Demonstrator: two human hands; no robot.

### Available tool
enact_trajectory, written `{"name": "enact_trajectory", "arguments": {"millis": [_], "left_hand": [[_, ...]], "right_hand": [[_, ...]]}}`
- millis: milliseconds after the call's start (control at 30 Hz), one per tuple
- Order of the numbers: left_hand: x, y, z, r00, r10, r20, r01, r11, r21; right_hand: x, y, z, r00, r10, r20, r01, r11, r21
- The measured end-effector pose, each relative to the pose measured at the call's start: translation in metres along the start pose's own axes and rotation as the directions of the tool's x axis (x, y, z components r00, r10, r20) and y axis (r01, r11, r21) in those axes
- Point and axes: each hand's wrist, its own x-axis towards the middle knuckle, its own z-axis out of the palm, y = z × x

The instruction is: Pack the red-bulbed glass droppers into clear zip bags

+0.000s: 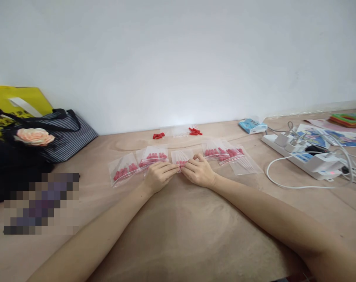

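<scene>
A: Where is the bag being worked on?

B: The middle bag (181, 155) lies flat on the table (178, 239), near the centre of the frame, between two spread groups: the left bags (125, 169) and the right bags (215, 151).

A: And the grip?

B: Narrow on both sides. The left hand (161, 174) and right hand (200, 173) meet at its near edge, fingertips bunched on the plastic and almost touching each other. The thumbs are too hidden to tell.

A: What step would you call that?

B: I judge it to be handling or pressing the near edge, where the other bags show a reddish strip. Any further pressing there would call for light, even finger pressure along the edge, with the plastic flat and the contents clear of the fingers.

A: Which way does it point?

B: Its long axis seems to run from the hands up the frame, towards the wall (178, 62). The red ends inside sit nearest the fingers; pale, thin stems appear to reach away from them. The fingers cover the near edge, so I can't judge its full length.

A: Anything beyond it?

B: Two small heaps, the loose red pieces (158, 136), (195, 131), upper centre.
</scene>
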Motion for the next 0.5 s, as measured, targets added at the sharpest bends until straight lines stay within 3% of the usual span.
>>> {"name": "enact_trajectory", "arguments": {"millis": [500], "left_hand": [[0.0035, 0.0053, -0.0006, 0.998, -0.021, -0.051, 0.019, 0.999, -0.04]], "right_hand": [[0.0037, -0.0019, -0.0045, 0.995, -0.097, 0.012, 0.098, 0.993, -0.06]]}}
